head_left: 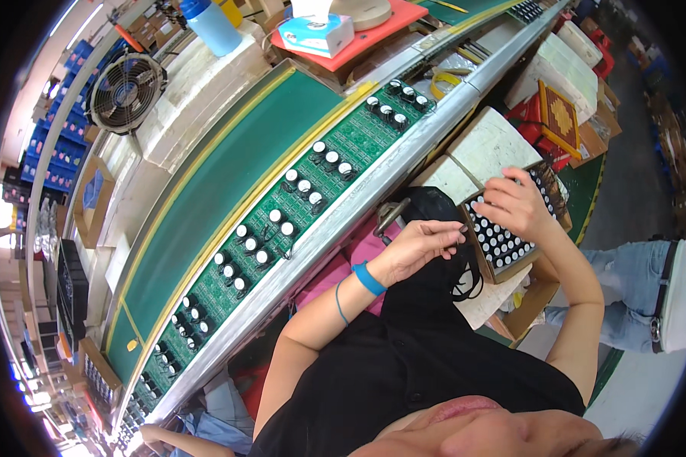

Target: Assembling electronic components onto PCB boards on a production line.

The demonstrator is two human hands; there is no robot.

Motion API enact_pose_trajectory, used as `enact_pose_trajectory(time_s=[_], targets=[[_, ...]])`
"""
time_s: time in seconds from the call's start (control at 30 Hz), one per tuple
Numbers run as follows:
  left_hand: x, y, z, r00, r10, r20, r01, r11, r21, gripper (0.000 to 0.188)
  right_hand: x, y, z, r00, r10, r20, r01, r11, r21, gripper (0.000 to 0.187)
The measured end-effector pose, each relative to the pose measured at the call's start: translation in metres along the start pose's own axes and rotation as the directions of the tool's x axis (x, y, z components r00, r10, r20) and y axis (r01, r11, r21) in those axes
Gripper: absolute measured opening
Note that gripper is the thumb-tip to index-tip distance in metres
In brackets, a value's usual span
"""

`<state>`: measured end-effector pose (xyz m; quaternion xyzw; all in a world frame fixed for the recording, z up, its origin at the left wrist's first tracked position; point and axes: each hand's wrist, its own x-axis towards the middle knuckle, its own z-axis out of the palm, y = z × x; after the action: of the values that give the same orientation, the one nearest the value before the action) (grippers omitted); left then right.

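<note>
My left hand (421, 247), with a blue band at the wrist, is raised in front of my black top. Its fingertips are pinched together around a small dark bit that I cannot make out. My right hand (517, 209) hovers over a cardboard box (503, 273) packed with round, white-topped black components (498, 242). Its fingers are bent and apart, with nothing plainly between them. To the left, a row of green circuit boards (282, 206) runs along the line, carrying groups of similar white-topped components with black leads.
A metal rail (335, 217) separates me from the boards. Beyond them lies a green conveyor belt (229, 164). A tissue box (318, 34) sits on a red board, near a blue bottle (209, 29). A fan (127, 91) stands far left. Another person in jeans (621, 282) is at right.
</note>
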<state>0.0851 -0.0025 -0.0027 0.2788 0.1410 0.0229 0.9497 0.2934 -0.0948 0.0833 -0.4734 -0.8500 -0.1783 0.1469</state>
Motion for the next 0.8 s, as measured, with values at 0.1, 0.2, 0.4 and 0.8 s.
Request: enact_pose_trajectory(time_s=[0.1, 0.2, 0.4, 0.8], targets=[[-0.007, 0.012, 0.006, 1.0, -0.012, -0.026, 0.013, 0.998, 0.057, 0.03, 0.009, 0.01, 0.008, 0.999, -0.022, -0.044, 0.024, 0.998, 0.054, 0.016], [-0.008, 0.021, 0.004, 0.997, -0.038, 0.064, 0.036, 0.999, 0.036, 0.023, 0.024, 0.014, 0.005, 0.998, -0.024, -0.053, 0.03, 0.994, 0.109, 0.017], [-0.012, 0.017, -0.003, 0.966, 0.022, 0.257, -0.037, 0.998, 0.057, 0.026, 0.031, 0.026, 0.012, 0.996, 0.026, -0.081, 0.0, 0.955, 0.297, 0.014], [0.002, 0.003, -0.012, 0.803, 0.595, 0.037, -0.48, 0.608, 0.632, 0.036, 0.022, -0.036, 0.023, 0.83, 0.255, 0.496, -0.415, 0.877, 0.242, 0.01]])
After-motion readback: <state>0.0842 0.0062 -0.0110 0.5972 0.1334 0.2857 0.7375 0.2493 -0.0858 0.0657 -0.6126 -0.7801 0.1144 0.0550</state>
